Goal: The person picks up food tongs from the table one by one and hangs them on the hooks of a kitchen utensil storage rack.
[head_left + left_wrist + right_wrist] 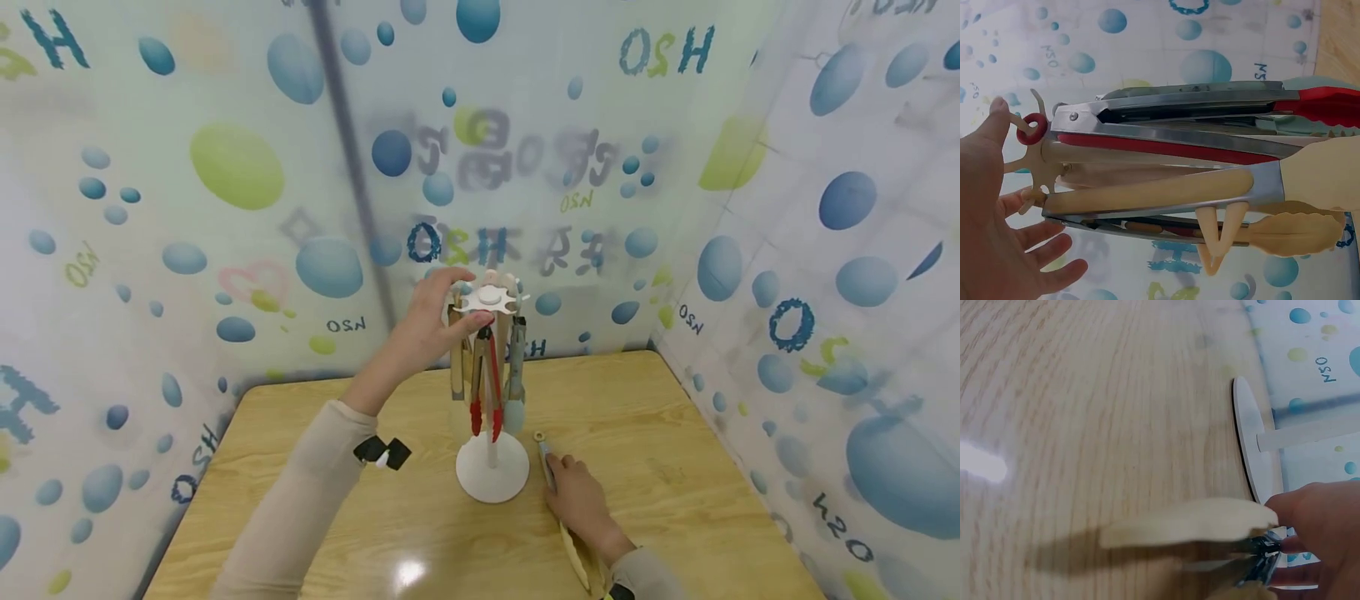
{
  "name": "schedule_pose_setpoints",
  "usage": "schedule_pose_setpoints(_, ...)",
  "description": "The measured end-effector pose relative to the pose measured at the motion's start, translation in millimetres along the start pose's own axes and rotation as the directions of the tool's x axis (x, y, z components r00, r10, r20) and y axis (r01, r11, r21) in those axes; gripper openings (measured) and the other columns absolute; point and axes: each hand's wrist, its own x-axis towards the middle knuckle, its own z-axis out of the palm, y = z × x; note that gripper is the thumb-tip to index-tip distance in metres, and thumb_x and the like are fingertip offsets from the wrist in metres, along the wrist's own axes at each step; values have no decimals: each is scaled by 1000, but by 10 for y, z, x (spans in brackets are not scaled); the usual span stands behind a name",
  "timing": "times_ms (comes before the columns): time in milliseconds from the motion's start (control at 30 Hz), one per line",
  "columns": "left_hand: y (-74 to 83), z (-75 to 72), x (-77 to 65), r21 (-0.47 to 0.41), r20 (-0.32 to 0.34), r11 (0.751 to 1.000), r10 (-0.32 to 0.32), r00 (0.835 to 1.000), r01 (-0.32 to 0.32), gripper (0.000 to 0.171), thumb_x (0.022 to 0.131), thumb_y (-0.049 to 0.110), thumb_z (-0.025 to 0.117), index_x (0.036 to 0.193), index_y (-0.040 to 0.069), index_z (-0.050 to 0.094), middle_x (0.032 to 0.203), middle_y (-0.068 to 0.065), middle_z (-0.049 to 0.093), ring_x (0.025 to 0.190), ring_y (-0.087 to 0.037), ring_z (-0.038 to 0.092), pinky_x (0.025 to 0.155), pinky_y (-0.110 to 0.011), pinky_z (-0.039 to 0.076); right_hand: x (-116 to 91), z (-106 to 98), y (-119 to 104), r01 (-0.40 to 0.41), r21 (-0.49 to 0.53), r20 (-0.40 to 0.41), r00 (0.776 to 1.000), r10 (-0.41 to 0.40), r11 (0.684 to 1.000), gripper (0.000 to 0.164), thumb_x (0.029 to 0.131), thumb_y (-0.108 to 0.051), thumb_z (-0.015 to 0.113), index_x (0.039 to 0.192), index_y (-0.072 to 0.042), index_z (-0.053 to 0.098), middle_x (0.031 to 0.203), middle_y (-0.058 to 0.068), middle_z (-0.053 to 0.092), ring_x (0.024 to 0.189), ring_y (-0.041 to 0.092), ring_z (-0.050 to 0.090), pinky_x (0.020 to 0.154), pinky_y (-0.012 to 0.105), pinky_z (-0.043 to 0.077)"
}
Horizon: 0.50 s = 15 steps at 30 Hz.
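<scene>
A white utensil stand (pixel 489 297) with a hooked top rises from a round base (pixel 492 479). Several tongs hang from it, among them red-tipped tongs (pixel 486 392) with a red ring (pixel 1032 129) and beige-tipped tongs (pixel 1166 192). My left hand (pixel 435 321) is at the stand's top. Its thumb touches a hook by the red ring, its index finger lies near another hook, and the other fingers spread out loosely. Right of the base, my right hand (pixel 581 500) grips another pair of beige-tipped tongs (pixel 1191 522) low over the table, their tips towards me.
The wooden table (pixel 697 500) ends at patterned curtains (pixel 525 83) at the back and sides. A bright light reflection lies on the tabletop near the front. The stand's pole (pixel 1310 432) stands just beyond the right hand.
</scene>
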Motion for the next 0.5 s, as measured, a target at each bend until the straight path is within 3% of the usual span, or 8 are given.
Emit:
schedule_pose_setpoints(100, -67, -7, 44, -52, 36, 999, 3, 999, -2, 92, 83, 78, 49, 152, 20, 33, 158, -10, 34, 145, -34, 34, 113, -60, 34, -14, 18, -13, -15, 0, 12, 1000, 15, 1000, 50, 86, -22, 71, 132, -6, 61, 105, 14, 64, 78, 21, 55, 53, 33, 45)
schedule_pose_setpoints(300, -145, 24, 83, -207, 71, 978, -12, 997, 27, 78, 88, 62, 62, 151, 26, 33, 151, -8, 42, 122, -33, 52, 91, -51, 50, -28, 36, -30, -22, 16, 19, 1000, 21, 1000, 52, 85, -22, 72, 133, -6, 60, 105, 13, 63, 77, 18, 53, 52, 31, 44)
schedule_pose_setpoints(500, -135, 44, 94, -239, 38, 971, 19, 999, -9, 69, 92, 50, 65, 148, 23, 36, 142, -5, 47, 125, -25, 48, 101, -49, 44, -8, 56, -4, -27, 15, 6, 1000, 27, 1000, 51, 86, -21, 71, 133, -7, 60, 103, 12, 62, 75, 17, 52, 51, 29, 42)
